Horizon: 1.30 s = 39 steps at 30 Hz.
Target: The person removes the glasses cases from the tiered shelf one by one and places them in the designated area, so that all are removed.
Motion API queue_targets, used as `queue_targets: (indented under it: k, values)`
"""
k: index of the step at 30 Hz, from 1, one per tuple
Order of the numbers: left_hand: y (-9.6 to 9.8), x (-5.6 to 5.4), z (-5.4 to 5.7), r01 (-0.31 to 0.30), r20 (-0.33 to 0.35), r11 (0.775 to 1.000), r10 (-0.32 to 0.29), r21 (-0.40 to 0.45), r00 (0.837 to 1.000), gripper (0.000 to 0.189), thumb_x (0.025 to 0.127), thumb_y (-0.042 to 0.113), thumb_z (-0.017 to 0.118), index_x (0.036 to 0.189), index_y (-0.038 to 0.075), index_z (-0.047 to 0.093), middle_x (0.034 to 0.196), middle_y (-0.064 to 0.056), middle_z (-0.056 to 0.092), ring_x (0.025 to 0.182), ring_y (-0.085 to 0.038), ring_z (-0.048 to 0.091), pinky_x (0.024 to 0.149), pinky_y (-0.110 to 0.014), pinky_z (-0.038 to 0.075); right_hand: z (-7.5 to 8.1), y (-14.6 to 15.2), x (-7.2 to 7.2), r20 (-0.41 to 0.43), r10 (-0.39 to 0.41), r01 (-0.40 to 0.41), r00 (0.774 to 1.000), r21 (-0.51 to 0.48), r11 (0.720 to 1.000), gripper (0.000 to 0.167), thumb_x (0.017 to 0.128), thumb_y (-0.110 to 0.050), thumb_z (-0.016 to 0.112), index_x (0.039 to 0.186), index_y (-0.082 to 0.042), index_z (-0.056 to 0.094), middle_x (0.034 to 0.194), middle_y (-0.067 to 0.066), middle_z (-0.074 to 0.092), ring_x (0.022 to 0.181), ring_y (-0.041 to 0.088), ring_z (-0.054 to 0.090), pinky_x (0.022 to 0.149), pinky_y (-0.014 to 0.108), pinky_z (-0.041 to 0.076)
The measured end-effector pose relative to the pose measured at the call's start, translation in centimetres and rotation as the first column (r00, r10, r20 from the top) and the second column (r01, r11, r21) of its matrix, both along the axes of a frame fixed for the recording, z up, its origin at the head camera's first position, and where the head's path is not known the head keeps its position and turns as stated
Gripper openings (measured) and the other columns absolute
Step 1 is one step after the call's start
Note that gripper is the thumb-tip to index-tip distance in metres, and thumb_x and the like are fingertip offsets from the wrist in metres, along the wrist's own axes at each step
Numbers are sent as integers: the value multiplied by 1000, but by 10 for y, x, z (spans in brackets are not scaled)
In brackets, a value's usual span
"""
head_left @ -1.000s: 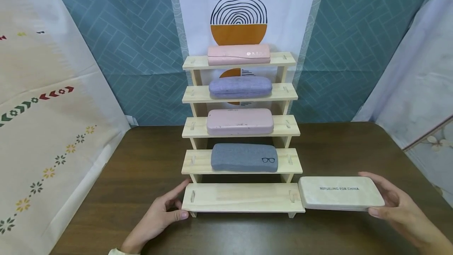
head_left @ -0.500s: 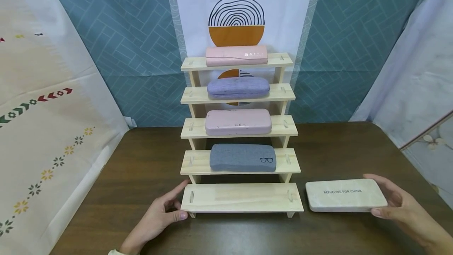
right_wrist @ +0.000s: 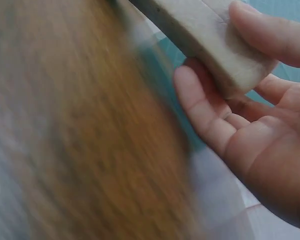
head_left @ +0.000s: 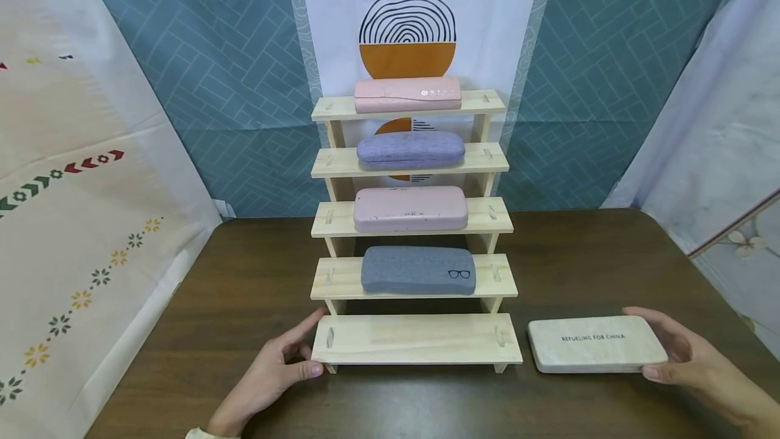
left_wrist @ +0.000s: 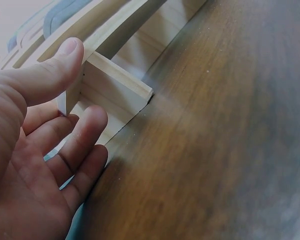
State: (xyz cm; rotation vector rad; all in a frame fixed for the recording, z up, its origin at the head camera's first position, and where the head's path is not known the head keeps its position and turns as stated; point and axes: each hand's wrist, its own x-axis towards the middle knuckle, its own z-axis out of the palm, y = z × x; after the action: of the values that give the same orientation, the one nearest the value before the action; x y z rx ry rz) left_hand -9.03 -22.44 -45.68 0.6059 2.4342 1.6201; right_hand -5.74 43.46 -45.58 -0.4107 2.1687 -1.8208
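Note:
A wooden five-tier display stand (head_left: 390, 344) rises in the middle of the head view. My left hand (head_left: 271, 371) holds the left end of its lowest tier, thumb at the front corner and index finger at the back. In the left wrist view the thumb (left_wrist: 60, 65) lies along the board's end. Off the stand's right side, my right hand (head_left: 695, 361) grips the right end of a cream glasses case (head_left: 597, 354) lettered "REFUELING FOR CHINA". The right wrist view has the case (right_wrist: 205, 40) between thumb and fingers. The lowest tier is bare.
Upper tiers carry a grey-blue glasses case (head_left: 414, 269), a pale pink case (head_left: 411, 208), a purple case (head_left: 411, 150) and a pink flap case (head_left: 407, 95). A dark wooden table (head_left: 244, 276) bears the stand. Patterned cloths (head_left: 256, 87) hang behind and at both sides.
The cream glasses case and right hand have moved right, away from the lowest tier's end, and slightly down toward the front. The left hand has stayed at the stand.

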Motion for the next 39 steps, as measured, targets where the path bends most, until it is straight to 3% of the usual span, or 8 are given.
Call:
queue_targets:
  k: [8, 14, 21, 25, 28, 29, 34, 39]
  values:
    - [0, 0, -1, 2, -7, 1000, -2, 10, 1000, 80, 86, 11, 79, 156, 13, 40, 79, -1, 63, 75, -15, 59, 63, -29, 43, 3, 0, 2, -151, -64, 108, 987, 309, 945, 76, 90, 8, 66, 156, -4, 30, 136, -24, 50, 113, -2, 53, 79, 22, 48]
    - [-2, 1, 0, 2, -8, 1000, -2, 10, 1000, 80, 87, 13, 79, 157, 12, 39, 80, -2, 64, 76, -15, 60, 65, -28, 43, 4, 1, 0, -219, -74, 179, 973, 509, 842, 77, 90, -6, 75, 156, -8, 36, 137, -35, 37, 116, -17, 37, 78, 18, 43]
    - [-1, 1, 0, 25, -20, 999, -25, 21, 999, 80, 88, 11, 78, 157, 10, 38, 79, -2, 64, 74, -13, 58, 63, -29, 44, 6, 3, 3, -225, -89, 215, 970, 637, 741, 81, 87, -21, 81, 156, -15, 39, 140, -26, 37, 111, -25, 27, 86, 40, 45]
    - [-1, 1, -1, 41, -17, 999, -41, 24, 999, 81, 88, 12, 78, 157, 10, 37, 79, -3, 64, 74, -13, 58, 63, -28, 44, 7, 0, 7, -215, -83, 212, 973, 693, 689, 86, 87, -27, 81, 158, -15, 35, 149, -10, 41, 133, 18, 42, 85, 57, 45]
    - [-1, 1, -1, 44, -14, 999, -44, 31, 999, 81, 87, 13, 79, 157, 10, 37, 79, -3, 64, 74, -13, 57, 61, -29, 44, 8, -2, 7, -187, -74, 188, 980, 719, 670, 91, 86, -28, 81, 158, -9, 30, 151, 28, 40, 123, 63, 39, 78, 70, 42]
    - [-1, 1, -1, 45, -15, 998, -45, 35, 999, 81, 87, 13, 79, 157, 10, 37, 78, -3, 64, 73, -13, 57, 61, -29, 44, 8, -3, 7, -185, -68, 183, 980, 723, 666, 91, 86, -28, 82, 158, -7, 29, 145, 40, 38, 121, 66, 39, 77, 70, 42]
    - [0, 1, -1, 54, -19, 997, -53, 51, 998, 81, 87, 12, 78, 157, 8, 37, 78, -3, 64, 73, -12, 57, 61, -28, 44, 14, -7, 6, -187, -33, 165, 982, 755, 635, 98, 86, -29, 81, 158, -2, 20, 143, 46, 33, 114, 70, 42, 73, 69, 45]
    - [-1, 1, -1, 66, -41, 995, -63, 79, 997, 80, 88, 7, 77, 156, 4, 36, 77, -3, 65, 72, -10, 56, 59, -28, 44, 37, -24, 2, -248, -25, 220, 968, 803, 553, 96, 89, -34, 78, 154, 7, 21, 138, 49, 33, 99, 65, 53, 63, 63, 50]
